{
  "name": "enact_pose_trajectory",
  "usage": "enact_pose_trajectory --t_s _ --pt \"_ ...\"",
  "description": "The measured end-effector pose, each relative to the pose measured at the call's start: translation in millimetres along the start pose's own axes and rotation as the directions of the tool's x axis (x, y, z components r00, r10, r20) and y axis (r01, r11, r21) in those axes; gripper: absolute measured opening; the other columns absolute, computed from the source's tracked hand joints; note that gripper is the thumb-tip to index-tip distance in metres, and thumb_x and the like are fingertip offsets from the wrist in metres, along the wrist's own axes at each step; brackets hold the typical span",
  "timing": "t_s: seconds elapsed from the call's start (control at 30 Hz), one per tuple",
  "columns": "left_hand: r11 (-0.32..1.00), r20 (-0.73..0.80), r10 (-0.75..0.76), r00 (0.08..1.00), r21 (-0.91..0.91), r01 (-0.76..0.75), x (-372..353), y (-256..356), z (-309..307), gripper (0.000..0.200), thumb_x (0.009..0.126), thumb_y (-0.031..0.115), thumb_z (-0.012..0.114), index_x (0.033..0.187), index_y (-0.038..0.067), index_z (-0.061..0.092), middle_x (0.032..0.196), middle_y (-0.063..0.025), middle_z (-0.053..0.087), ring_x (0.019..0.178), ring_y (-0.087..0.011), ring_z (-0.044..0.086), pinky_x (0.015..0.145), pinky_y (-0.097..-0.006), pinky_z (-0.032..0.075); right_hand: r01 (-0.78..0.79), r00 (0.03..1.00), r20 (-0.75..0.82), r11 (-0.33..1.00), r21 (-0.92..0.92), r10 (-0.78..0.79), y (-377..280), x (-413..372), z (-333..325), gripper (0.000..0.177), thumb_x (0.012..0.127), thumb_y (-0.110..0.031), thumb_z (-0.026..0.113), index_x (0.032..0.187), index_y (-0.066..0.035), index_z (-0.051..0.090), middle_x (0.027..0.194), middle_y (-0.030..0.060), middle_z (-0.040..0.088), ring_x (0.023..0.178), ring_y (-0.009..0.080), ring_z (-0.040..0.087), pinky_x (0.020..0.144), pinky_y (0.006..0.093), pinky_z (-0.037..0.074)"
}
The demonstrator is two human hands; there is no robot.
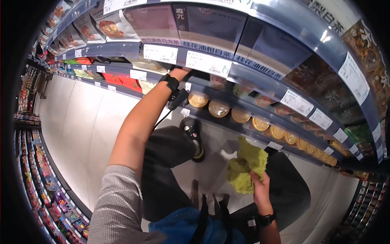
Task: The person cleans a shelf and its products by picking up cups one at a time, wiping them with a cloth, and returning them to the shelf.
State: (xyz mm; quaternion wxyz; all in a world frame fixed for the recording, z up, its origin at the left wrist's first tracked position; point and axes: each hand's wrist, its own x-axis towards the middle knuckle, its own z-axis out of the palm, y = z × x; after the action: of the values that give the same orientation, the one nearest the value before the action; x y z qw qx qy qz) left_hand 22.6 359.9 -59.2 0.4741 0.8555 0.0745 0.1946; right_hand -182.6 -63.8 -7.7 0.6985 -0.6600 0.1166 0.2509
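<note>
My left hand [181, 74] reaches in under a shelf edge with white price labels [209, 63]. Only its wrist end shows, so its fingers and anything they hold are hidden. A black wristband [171, 82] and a small black device [178, 99] with a cable sit on that wrist. At the lower right, my right hand [261, 188] is closed on a fuzzy yellow-green cloth [245, 166], which hangs bunched above the floor near my knee. Round tubs with gold-rimmed lids [219, 108] line the low shelf between the two hands.
Boxed tea packs [211, 28] and pouches [111, 26] fill the upper shelf. Red packets [128, 81] lie on a lower shelf to the left. My shoe [193, 136] is close to the bottom shelf. Another stocked shelf [48, 183] stands across the pale tiled floor [81, 118].
</note>
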Motion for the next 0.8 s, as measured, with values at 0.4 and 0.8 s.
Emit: enact_pose_trajectory --t_s 0.4,0.8 --pt "0.964 0.047 -0.107 0.993 -0.239 0.115 -47.1 36.3 -34.0 0.029 0.068 0.003 0.071 0.092 -0.008 0.058 0.089 -0.0093 0.064 0.078 -0.0160 0.059 0.076 -0.0293 0.048 0.064 0.998 0.009 0.996 0.065 -0.064 4.4 -13.3 -2.0 0.024 0.088 -0.005 0.057 0.111 0.002 0.056 0.102 0.0017 0.060 0.092 0.0085 0.053 0.082 0.0226 0.041" --pt "0.890 -0.710 -0.238 0.663 0.115 0.442 -44.2 44.9 42.1 0.067 0.057 0.020 0.075 0.102 -0.013 0.039 0.104 -0.0302 0.046 0.103 -0.0436 0.044 0.091 -0.0455 0.036 0.023 1.000 -0.015 0.999 0.049 -0.023 7.8 -16.5 -11.5 0.030 0.087 -0.007 0.058 0.115 0.001 0.054 0.108 0.0039 0.059 0.099 0.0129 0.054 0.087 0.0263 0.041"
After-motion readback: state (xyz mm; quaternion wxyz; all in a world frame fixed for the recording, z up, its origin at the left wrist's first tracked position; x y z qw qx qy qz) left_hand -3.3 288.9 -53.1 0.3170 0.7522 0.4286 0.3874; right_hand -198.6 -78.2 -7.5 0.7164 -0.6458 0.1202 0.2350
